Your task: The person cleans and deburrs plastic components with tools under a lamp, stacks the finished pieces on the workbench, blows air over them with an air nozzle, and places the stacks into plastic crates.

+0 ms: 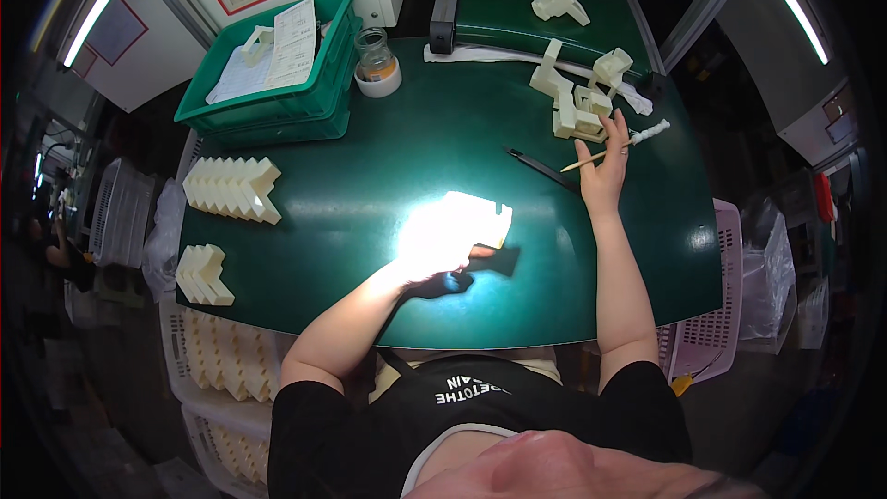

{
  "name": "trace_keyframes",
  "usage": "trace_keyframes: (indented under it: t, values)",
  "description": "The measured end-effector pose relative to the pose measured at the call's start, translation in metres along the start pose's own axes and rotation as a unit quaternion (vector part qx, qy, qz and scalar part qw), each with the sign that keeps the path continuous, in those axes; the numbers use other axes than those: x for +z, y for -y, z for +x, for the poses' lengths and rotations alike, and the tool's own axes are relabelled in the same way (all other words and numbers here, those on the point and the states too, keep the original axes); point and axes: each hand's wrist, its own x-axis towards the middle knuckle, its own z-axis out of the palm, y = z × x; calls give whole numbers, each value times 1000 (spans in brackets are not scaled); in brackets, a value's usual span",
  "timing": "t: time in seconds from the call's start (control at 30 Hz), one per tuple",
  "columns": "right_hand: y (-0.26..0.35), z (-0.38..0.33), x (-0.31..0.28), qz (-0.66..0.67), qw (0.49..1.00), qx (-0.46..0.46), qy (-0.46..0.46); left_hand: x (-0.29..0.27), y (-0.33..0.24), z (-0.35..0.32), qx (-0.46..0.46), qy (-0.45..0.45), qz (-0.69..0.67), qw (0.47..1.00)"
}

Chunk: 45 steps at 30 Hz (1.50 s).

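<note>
A cream moulded part [467,222], washed out by glare, is held closed in the left hand [434,259] at desk centre. The right hand [602,171] is closed on a thin stick [591,160] at two o'clock, touching a heap of cream parts [577,97]. Trimming appears under way; tool and part must next be brought together. Open desk [388,143] lies between; finished stacks [231,187] line the nine o'clock edge.

A crate [277,92] sits at the table's [370,166] far left, a jar [376,60] right of it. Stacked parts [233,188] lie left; loose parts [577,97] far right.
</note>
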Motion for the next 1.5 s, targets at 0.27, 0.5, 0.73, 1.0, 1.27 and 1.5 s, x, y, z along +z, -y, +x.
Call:
trace_keyframes:
  t: [0.27,0.5,0.73,1.0,1.27,1.5]
  values:
    - [-13,-3,1,-130,990,17,43,50,-33,-2,85,-31,-119,989]
    - [-31,-6,4,-60,993,64,81,45,-34,-1,70,-46,86,993]
    - [-40,-12,10,-46,996,67,45,49,-31,0,36,-128,93,987]
    - [-45,-14,14,17,982,172,75,49,-34,-1,39,-125,93,987]
    - [-44,-15,15,52,975,209,58,52,-32,-4,67,-105,-92,988]
    - [-46,-17,18,42,976,196,82,32,-35,-2,23,26,-321,946]
